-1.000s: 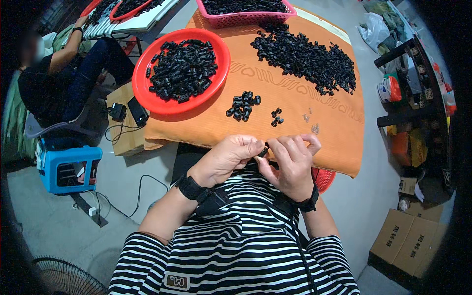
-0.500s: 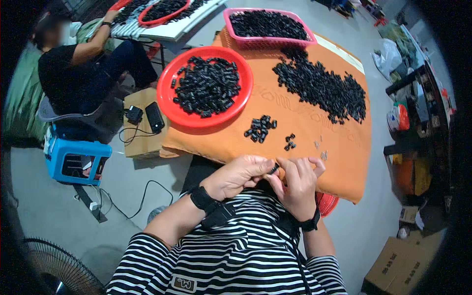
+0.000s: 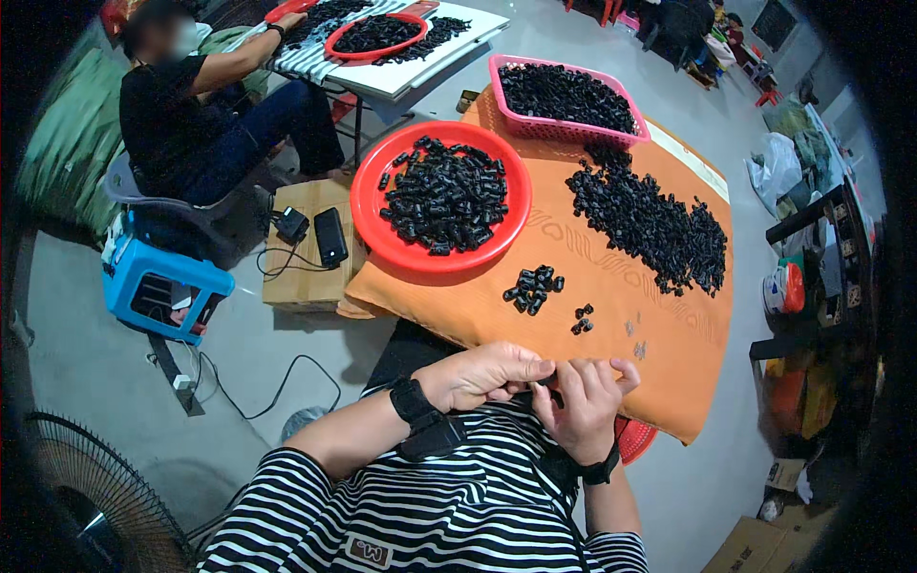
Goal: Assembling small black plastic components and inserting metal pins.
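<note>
My left hand [image 3: 485,375] and my right hand [image 3: 585,409] meet at the near edge of an orange cloth-covered table [image 3: 449,304], fingertips pinched together. Between them a small black part [image 3: 547,380] shows as only a dark sliver; fingers cover the rest. Just beyond my hands lie a little pile of black cylindrical pieces [image 3: 533,290], a smaller group of black pieces [image 3: 583,320] and some tiny clear bits [image 3: 639,350]. Farther left stands a red round tray [image 3: 363,196] heaped with black pieces. A large spread of small black parts [image 3: 659,234] covers the far right.
A pink basket [image 3: 573,130] full of black parts stands at the table's back. Left are a cardboard box [image 3: 287,286] with a phone [image 3: 330,238], a blue stool [image 3: 172,296] and a fan [image 3: 91,506]. A seated person [image 3: 177,105] works at a white table [image 3: 458,57].
The view has shifted, so the table and hands sit lower and slightly right in the picture. My hands stay together; the black part between them is more hidden now.
</note>
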`<control>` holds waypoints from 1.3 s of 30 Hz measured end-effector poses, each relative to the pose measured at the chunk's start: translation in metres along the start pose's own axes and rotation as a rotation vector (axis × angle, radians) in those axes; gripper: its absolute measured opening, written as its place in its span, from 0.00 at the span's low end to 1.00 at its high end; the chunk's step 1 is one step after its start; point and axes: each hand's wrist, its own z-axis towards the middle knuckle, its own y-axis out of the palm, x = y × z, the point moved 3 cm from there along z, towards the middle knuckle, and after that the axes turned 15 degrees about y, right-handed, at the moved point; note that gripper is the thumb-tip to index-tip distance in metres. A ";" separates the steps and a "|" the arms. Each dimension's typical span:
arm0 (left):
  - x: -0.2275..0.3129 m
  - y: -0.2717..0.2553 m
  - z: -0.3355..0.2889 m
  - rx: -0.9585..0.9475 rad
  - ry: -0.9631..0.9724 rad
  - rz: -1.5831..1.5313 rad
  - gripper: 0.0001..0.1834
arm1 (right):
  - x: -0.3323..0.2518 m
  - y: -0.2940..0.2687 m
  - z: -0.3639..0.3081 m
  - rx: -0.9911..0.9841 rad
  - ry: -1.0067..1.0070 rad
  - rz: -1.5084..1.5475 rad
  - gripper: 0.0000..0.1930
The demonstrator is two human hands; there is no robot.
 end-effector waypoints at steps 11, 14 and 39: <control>0.007 0.002 -0.006 -0.002 0.023 0.026 0.16 | -0.007 -0.001 0.002 -0.027 -0.038 0.049 0.18; 0.014 0.009 -0.007 0.005 0.020 0.045 0.15 | -0.008 -0.004 0.005 -0.030 -0.040 0.058 0.20; 0.052 0.004 0.029 0.223 0.947 1.711 0.16 | 0.025 0.044 -0.004 -0.189 0.076 0.302 0.17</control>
